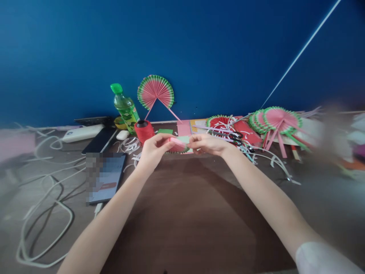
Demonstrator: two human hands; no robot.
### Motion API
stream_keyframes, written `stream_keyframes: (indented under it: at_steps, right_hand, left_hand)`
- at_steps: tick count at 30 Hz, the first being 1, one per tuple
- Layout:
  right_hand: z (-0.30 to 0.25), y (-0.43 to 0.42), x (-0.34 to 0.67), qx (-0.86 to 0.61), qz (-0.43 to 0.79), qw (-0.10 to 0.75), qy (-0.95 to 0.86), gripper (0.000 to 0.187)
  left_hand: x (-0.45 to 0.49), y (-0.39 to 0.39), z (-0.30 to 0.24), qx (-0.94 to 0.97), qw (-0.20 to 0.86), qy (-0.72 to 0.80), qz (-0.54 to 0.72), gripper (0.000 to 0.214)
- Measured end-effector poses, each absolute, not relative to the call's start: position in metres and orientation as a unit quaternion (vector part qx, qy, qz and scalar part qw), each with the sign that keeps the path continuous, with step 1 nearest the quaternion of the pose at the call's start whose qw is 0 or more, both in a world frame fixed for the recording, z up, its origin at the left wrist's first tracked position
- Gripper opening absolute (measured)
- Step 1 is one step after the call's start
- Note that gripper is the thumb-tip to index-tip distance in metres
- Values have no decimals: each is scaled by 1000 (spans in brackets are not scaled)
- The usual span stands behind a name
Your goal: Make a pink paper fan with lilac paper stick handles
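Observation:
My left hand (153,150) and my right hand (207,144) meet above the brown table (182,213), both pinching one folded pink paper piece with a green edge (179,144) between them. The fingers of each hand are closed on its ends. A red spool of ribbon (144,130) stands just behind my left hand. Black scissors (228,135) lie just behind my right hand among paper strips.
A pink-and-green paper fan (155,91) leans on the blue wall beside a green bottle (125,108). Several finished fans (275,120) lie at the right. A tablet (104,177), white cables (42,213), a power bank (82,133) and paper scraps (268,160) cover the left and back.

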State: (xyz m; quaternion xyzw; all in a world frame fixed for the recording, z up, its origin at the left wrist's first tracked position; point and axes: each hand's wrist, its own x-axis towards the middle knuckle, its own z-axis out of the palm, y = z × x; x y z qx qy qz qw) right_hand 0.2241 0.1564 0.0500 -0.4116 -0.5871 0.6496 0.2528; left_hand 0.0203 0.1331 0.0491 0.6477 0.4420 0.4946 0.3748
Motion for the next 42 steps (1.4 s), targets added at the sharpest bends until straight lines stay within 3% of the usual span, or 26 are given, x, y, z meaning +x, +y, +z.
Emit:
stream_keyframes:
  at_steps: [4,7,9,11,18,21,24,31,42]
  right_hand:
    - [44,168,237,-419,610,286,-608,27]
    - [32,183,253,-549,349,355,-671,12]
    - [21,191,263,-621,127,316,-706,14]
    - [10,195,270,-639,66,277,-715,17]
    - [3,197,279,-648,74,247,-717,11]
    - [25,190,275,-626,86,298,-715,20]
    - [54,172,264,-510,153,396,-748,36]
    - [84,141,243,-352,226,333,-845,31]
    - [77,141,238,-364,240,283,-854,33]
  left_hand:
    - [16,139,44,612,421,426,516,26]
    - [12,141,45,623,394,446,507,25]
    - [10,142,47,643,369,457,492,24]
    - [8,142,49,667,337,467,473,23]
    - [4,143,46,722,252,478,432,19]
    - [4,142,47,734,226,486,418,18]
    - [4,140,49,742,202,500,398,18]
    - [5,138,53,754,194,492,390,18]
    - [7,137,55,733,230,497,404,18]
